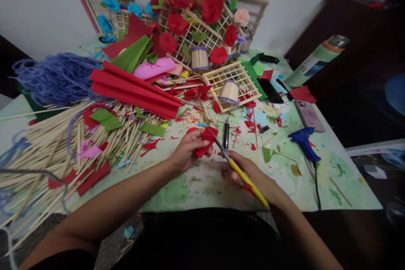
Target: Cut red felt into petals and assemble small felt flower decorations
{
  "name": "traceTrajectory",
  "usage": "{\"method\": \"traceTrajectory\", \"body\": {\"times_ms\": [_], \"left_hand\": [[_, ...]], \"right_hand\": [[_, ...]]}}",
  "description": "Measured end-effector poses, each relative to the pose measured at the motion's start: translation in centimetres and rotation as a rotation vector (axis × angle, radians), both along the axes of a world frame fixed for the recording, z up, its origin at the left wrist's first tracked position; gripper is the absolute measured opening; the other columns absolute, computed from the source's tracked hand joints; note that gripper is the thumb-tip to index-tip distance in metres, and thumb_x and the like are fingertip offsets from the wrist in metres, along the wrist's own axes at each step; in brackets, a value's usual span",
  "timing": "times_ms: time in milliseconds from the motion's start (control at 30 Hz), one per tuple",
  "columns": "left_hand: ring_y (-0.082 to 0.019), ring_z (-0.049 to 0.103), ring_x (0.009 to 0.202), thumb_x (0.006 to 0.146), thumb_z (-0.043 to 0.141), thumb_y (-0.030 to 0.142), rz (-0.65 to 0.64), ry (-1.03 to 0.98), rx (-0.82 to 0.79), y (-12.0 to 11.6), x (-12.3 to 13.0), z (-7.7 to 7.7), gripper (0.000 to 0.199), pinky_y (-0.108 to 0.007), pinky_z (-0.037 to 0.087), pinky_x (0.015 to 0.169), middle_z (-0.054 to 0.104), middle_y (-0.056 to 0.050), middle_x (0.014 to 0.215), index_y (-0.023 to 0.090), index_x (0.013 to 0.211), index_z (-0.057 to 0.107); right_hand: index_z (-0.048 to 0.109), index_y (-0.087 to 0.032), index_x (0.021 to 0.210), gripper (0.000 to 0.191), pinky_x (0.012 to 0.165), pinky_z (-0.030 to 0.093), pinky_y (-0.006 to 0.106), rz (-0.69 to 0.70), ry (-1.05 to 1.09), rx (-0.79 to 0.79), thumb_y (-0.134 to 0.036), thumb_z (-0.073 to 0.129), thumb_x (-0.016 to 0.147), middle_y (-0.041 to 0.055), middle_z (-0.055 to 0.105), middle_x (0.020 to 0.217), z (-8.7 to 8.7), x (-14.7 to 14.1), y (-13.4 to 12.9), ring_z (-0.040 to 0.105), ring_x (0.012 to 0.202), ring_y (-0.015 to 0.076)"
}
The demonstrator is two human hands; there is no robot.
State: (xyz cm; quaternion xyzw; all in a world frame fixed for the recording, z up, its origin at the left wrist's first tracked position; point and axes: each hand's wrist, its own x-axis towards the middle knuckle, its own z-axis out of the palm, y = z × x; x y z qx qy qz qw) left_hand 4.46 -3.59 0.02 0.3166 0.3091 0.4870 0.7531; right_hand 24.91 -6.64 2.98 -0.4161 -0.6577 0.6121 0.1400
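A small folded piece of red paper (205, 142) is pinched in my left hand (190, 149), near the middle of the table. My right hand (245, 171) grips scissors with yellow handles (248, 182). Their metal blades point up and left and reach the red piece's right edge; whether the blades are parted is hard to tell. Just beyond my right hand lies a black pen (226, 133). Red scraps (190, 116) are scattered past both hands.
Wooden sticks (41, 147), blue yarn (57, 78) and folded red paper (136, 90) cover the left. Stick lattices (234, 86) with paper flowers (211, 7) stand behind. On the right are a blue glue gun (304, 143) with a cord, a phone (309, 116) and a bottle (316, 61).
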Motion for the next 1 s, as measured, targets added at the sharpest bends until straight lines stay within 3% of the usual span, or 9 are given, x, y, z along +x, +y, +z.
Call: {"method": "traceTrajectory", "body": {"times_ms": [433, 1000], "left_hand": [[-0.005, 0.048, 0.045, 0.068, 0.070, 0.024, 0.032, 0.007, -0.005, 0.0, 0.2, 0.1, 0.020, -0.018, 0.031, 0.045, 0.053, 0.003, 0.057, 0.012, 0.081, 0.060], [-0.004, 0.043, 0.040, 0.067, 0.072, 0.023, 0.034, 0.100, -0.015, 0.4, -0.2, -0.2, 0.018, -0.018, 0.028, 0.042, 0.052, 0.004, 0.049, 0.012, 0.073, 0.059]], "right_hand": [[0.047, -0.018, 0.095, 0.034, 0.050, 0.028, 0.022, -0.016, -0.036, 0.130, -0.048, 0.054, 0.083, -0.0041, 0.036, 0.068, 0.0, -0.3, -0.1, 0.031, 0.060, 0.0089], [0.050, -0.017, 0.090, 0.041, 0.044, 0.021, 0.021, -0.123, 0.098, -0.127, -0.053, 0.062, 0.076, -0.0059, 0.037, 0.063, -0.5, -0.6, -0.2, 0.026, 0.051, 0.0055]]}}
